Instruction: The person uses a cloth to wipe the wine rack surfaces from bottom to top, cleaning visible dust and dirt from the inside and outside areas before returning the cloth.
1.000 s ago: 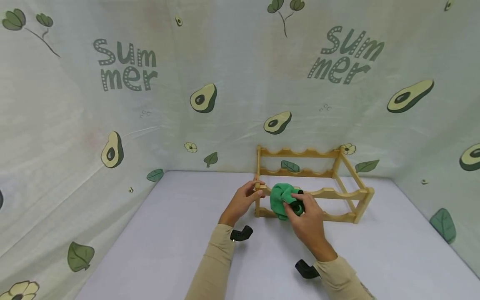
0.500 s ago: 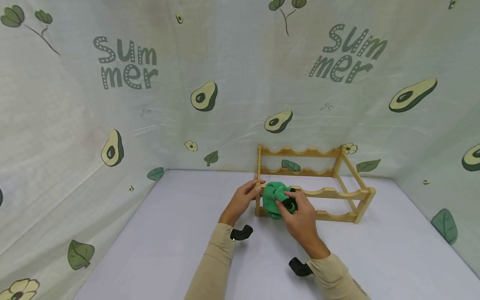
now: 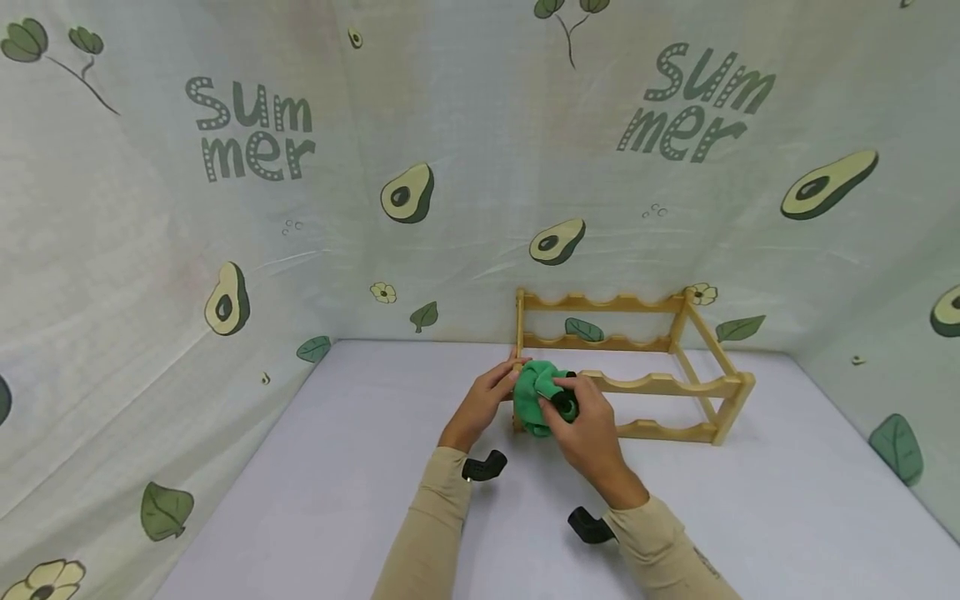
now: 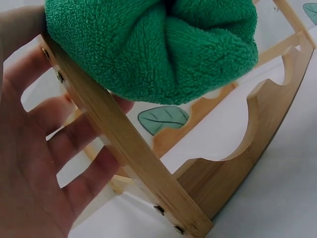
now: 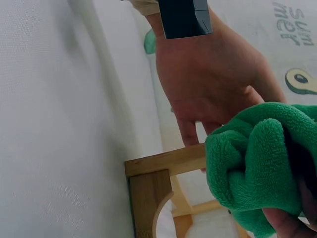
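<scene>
A light wooden bottle rack [image 3: 660, 385] with scalloped rails stands toward the back of the table. My left hand [image 3: 477, 408] holds its front left upright, the fingers reaching behind the post [image 4: 124, 134] in the left wrist view. With my right hand [image 3: 592, 433] I grip a bunched green terry cloth [image 3: 532, 400], which lies against the left end of the upper front rail, close to my left fingers. Dark patches show on the cloth by my right fingertips. In the right wrist view the cloth [image 5: 257, 163] hides part of the rack's post and most of my right fingers.
The rack stands on a white table [image 3: 337, 483], near a hanging curtain [image 3: 465, 267] printed with avocados and leaves. Black wrist mounts [image 3: 485, 466] stick out from both sleeves.
My right hand has slid left along the front rail with the cloth, up to the left upright. My left hand has kept its place on the rack.
</scene>
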